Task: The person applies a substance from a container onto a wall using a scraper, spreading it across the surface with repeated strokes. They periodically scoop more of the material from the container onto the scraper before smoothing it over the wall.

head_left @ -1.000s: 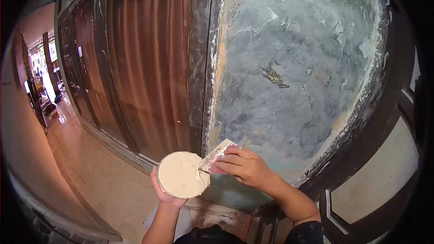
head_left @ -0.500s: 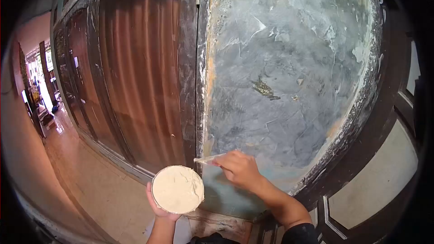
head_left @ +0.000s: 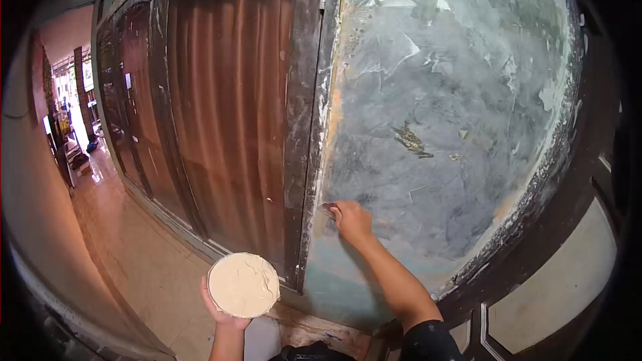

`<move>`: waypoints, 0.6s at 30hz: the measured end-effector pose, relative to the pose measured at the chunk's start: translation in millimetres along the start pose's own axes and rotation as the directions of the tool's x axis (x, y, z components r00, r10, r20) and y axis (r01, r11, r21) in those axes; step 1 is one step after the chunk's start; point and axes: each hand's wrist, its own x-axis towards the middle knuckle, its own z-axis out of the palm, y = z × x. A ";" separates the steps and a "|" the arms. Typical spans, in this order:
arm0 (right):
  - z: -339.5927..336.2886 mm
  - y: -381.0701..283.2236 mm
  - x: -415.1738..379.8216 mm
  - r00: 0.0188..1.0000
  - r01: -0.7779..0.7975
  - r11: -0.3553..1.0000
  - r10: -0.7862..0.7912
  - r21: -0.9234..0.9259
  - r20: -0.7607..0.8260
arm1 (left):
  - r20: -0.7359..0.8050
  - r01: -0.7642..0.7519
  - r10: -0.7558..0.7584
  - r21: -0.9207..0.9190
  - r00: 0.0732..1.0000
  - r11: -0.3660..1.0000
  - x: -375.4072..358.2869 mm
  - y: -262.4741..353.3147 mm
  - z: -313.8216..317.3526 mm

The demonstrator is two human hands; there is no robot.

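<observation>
My left hand is wrapped round the side and underside of a round tub of cream-coloured putty, held low before the glazed door. The putty comes nearly up to the rim, its surface ridged on the right. My right hand grips a small flat putty knife, partly hidden by the fingers. Its blade is against the left edge of the grey wall, beside the dark door frame. Pale smears and a dark chipped patch mark the wall.
Left of the wall stands a dark wooden frame with glass and a reddish-brown curtain. A tiled floor runs back to a bright opening. Dark panelling with pale panels lies at the right.
My right hand has moved up from near the tub to the wall edge, bringing the knife against it. The tub sits slightly lower and further left; the view has shifted.
</observation>
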 end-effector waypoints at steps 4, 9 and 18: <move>-15.6 -4.1 11.9 0.995 -0.077 0.997 0.078 0.020 -0.059 | -0.071 -0.036 0.036 0.008 0.997 0.999 3.1 1.0 -1.8; 1.1 -2.3 2.3 1.000 0.021 0.999 -0.020 -0.044 0.003 | -0.079 -0.017 0.024 0.085 0.997 0.996 9.9 -1.5 -6.6; -1.6 -5.2 3.8 0.996 0.007 1.000 -0.006 -0.012 0.093 | -0.019 0.028 -0.028 0.033 0.999 0.999 27.3 -10.4 -15.9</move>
